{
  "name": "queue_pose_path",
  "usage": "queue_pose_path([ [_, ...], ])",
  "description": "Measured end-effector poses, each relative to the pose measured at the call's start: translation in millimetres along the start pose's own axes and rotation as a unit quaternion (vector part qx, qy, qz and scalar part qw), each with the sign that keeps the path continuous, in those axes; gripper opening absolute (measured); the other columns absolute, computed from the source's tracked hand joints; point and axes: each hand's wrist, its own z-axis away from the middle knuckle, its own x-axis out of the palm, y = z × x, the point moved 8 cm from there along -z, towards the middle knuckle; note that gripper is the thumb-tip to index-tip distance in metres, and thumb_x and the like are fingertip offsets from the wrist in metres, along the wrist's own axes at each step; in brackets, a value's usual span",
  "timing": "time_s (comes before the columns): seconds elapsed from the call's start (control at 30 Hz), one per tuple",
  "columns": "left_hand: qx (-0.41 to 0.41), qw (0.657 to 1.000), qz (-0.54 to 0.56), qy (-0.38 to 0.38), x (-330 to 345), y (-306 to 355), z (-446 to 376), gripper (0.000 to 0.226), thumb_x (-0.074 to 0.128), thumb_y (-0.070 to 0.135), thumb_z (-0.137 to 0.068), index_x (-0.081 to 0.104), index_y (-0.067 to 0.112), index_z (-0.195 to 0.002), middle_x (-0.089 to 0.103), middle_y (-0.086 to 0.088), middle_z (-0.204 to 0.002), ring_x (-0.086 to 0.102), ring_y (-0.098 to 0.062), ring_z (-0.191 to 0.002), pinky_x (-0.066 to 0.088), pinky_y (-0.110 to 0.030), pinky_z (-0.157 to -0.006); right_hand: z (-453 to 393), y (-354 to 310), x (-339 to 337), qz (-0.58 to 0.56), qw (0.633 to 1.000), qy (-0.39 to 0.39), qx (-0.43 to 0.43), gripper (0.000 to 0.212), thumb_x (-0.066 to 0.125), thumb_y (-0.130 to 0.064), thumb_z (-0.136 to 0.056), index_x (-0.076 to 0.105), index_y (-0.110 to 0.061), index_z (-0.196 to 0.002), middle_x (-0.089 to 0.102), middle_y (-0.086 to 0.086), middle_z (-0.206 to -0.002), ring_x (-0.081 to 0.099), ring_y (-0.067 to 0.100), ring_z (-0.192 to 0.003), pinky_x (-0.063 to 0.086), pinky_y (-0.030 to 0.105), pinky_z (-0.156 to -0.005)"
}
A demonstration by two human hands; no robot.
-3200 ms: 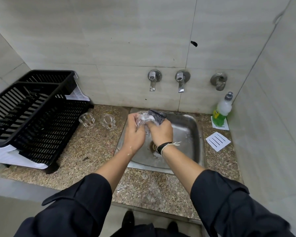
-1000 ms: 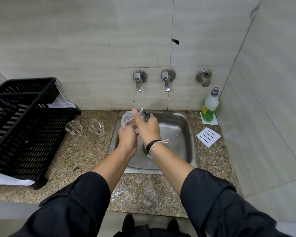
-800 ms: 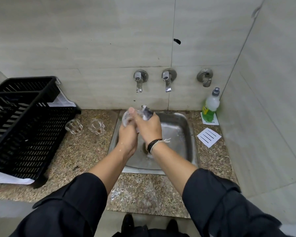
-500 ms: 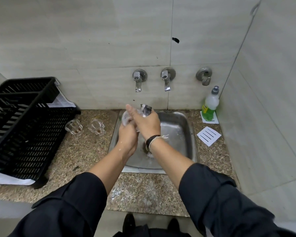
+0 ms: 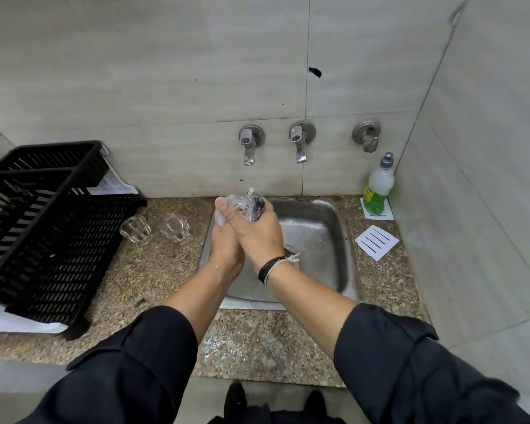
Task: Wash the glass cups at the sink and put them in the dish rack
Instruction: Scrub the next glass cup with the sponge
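Gripping one clear glass cup (image 5: 233,206) together, left hand (image 5: 225,240) and right hand (image 5: 259,237) hover above the sink (image 5: 318,234)'s left rim; open basin lies rightward.

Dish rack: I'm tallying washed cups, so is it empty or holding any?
Empty as far as visible: the dish rack shows bare slats, no cups.

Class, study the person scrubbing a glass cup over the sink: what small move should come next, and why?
Probably a rinse under a tap. The left hand holds the glass cup while the right hand presses a dark sponge against it, and foam shows on it. No water runs from the left tap, so it needs opening first.
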Motion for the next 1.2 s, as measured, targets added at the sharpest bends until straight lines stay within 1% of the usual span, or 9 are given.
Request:
queue_pose_path([
  [0.03, 0.007, 1.0, -0.02, 0.006, 0, -1, 3, 0.019, 0.068, 0.036, -0.095, 0.066, 0.018, -0.103, 0.073, -0.005, -0.102, 0.069, -0.025, -0.105, 0.056, -0.038, -0.094, -6, -1, -5, -0.007, 1.0, 0.004, 0.005, 0.068, 0.077, -0.08, -0.056, 0.063, -0.024, -0.092, 0.071, -0.01, -0.087, 0.066, 0.006, -0.08, 0.051, 0.026, -0.077],
  [0.1, 0.01, 0.997, -0.071, 0.021, -5, -9, -2, 0.024, 0.052, -0.001, -0.098, 0.069, 0.016, -0.099, 0.076, -0.006, -0.098, 0.068, -0.029, -0.105, 0.055, -0.036, -0.086, -14, -1, -7, -0.029, 0.999, 0.001, 0.021, 0.061, 0.075, -0.078, -0.064, 0.064, -0.019, -0.077, 0.072, -0.007, -0.076, 0.068, 0.008, -0.072, 0.051, 0.027, -0.072],
  [0.23, 0.007, 0.995, -0.099, 0.018, -13, -6, -5, 0.017, 0.058, 0.005, -0.101, 0.072, 0.015, -0.103, 0.078, -0.004, -0.105, 0.072, -0.019, -0.102, 0.058, -0.03, -0.086, 5, 9, 1, -0.042, 0.998, -0.015, 0.049, 0.099, 0.053, -0.097, -0.06, 0.063, -0.022, -0.124, 0.07, -0.004, -0.121, 0.065, 0.013, -0.112, 0.048, 0.038, -0.102],
  [0.4, -0.049, 0.999, -0.022, 0.004, -12, -18, -12, 0.032, 0.051, -0.01, -0.097, 0.065, -0.003, -0.125, 0.072, -0.02, -0.122, 0.067, -0.036, -0.119, 0.053, -0.047, -0.104, -36, 42, 7, -0.185, 0.972, -0.029, 0.144, 0.11, 0.048, -0.103, -0.054, 0.071, -0.019, -0.12, 0.071, 0.001, -0.122, 0.066, 0.018, -0.116, 0.045, 0.044, -0.108],
  [0.53, -0.001, 0.996, -0.087, -0.017, -18, -1, -19, 0.027, 0.056, -0.004, -0.097, 0.07, 0.004, -0.118, 0.075, -0.016, -0.117, 0.068, -0.035, -0.116, 0.049, -0.053, -0.109, -36, 12, -5, -0.194, 0.968, -0.036, 0.154, 0.072, 0.044, -0.071, -0.093, 0.068, -0.01, -0.122, 0.074, 0.01, -0.115, 0.072, 0.023, -0.103, 0.055, 0.04, -0.096],
  [0.7, 0.142, 0.918, -0.353, -0.109, -13, 34, -20, 0.041, 0.055, 0.01, -0.095, 0.072, 0.035, -0.123, 0.077, 0.006, -0.115, 0.071, -0.017, -0.111, 0.055, -0.045, -0.102, -53, -16, -16, -0.051, 0.979, -0.169, 0.099, 0.036, 0.045, -0.039, -0.098, 0.067, -0.011, -0.104, 0.074, 0.013, -0.102, 0.07, 0.032, -0.097, 0.054, 0.043, -0.09],
  [0.8, 0.198, 0.851, -0.472, -0.115, -3, 37, -16, 0.04, 0.056, 0.011, -0.091, 0.066, 0.024, -0.127, 0.075, -0.001, -0.116, 0.069, -0.021, -0.105, 0.054, -0.036, -0.094, -47, -41, 1, 0.232, 0.937, -0.256, -0.044, 0.04, 0.037, -0.044, -0.09, 0.067, -0.019, -0.096, 0.069, 0.011, -0.111, 0.061, 0.032, -0.104, 0.048, 0.042, -0.09],
  [1.0, 0.208, 0.892, -0.401, -0.033, -13, 44, -9, 0.037, 0.056, 0.0, -0.099, 0.025, 0.012, -0.115, 0.062, -0.004, -0.107, 0.06, -0.002, -0.086, 0.047, -0.009, -0.07, -49, -39, -7, 0.245, 0.939, -0.214, -0.109, 0.048, 0.031, -0.04, -0.093, 0.057, 0.001, -0.087, 0.058, 0.01, -0.086, 0.049, 0.024, -0.08, 0.033, 0.039, -0.07],
  [1.2, 0.257, 0.819, -0.507, -0.081, -3, 39, -2, 0.041, 0.054, 0.008, -0.09, 0.021, 0.016, -0.111, 0.061, -0.005, -0.094, 0.063, -0.025, -0.078, 0.049, -0.035, -0.068, -37, -48, 28, 0.397, 0.86, -0.25, -0.199, 0.048, 0.03, -0.049, -0.087, 0.048, -0.009, -0.065, 0.057, 0.007, -0.069, 0.052, 0.027, -0.071, 0.033, 0.037, -0.061],
])
